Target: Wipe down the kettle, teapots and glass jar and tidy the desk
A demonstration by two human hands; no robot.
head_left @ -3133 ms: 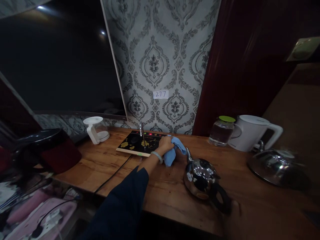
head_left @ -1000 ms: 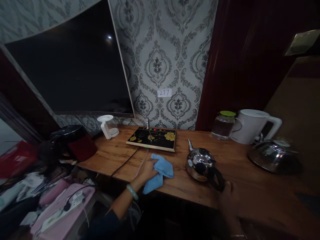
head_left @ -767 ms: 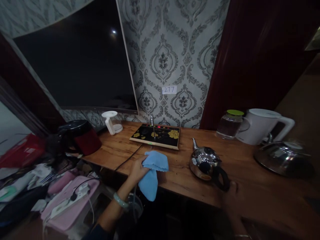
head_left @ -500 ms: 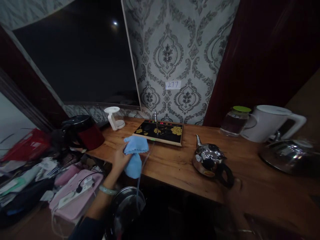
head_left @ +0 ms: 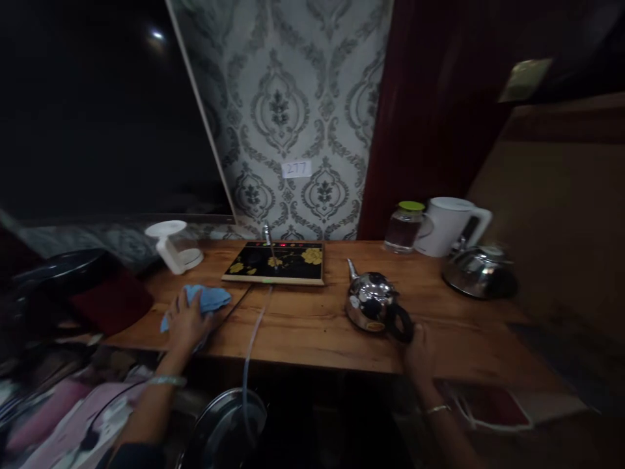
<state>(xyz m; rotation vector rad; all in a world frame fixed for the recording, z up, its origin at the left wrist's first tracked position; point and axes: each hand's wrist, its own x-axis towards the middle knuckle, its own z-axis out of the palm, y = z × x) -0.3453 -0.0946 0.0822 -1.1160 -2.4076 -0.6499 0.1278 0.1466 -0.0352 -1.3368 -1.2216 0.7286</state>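
My left hand (head_left: 186, 324) is on a light-blue cloth (head_left: 211, 298) at the left of the wooden counter, fingers bent over it and the cloth spreading out on both sides. On the right, my right hand (head_left: 418, 348) is at the black handle of a shiny steel kettle (head_left: 372, 301), fingers closed around its end, though dim and blurred. The kettle stands upright on the wood with its spout towards the back left. Between the hands, further back, lies a black electric tea stove panel (head_left: 288, 264) with gold flowers and a thin metal spout.
A white stand (head_left: 170, 251) and a dark red pot (head_left: 105, 299) are at the left. A lidded glass jug (head_left: 403, 231), a white pitcher (head_left: 442, 228) and a second steel kettle (head_left: 478, 273) stand back right. A clear hose (head_left: 250, 352) runs down to a metal pot (head_left: 229, 423) below.
My left hand has lowered the blue cloth from in front of the panel onto the counter, further left. The view has turned right. My right hand stays at the kettle handle.
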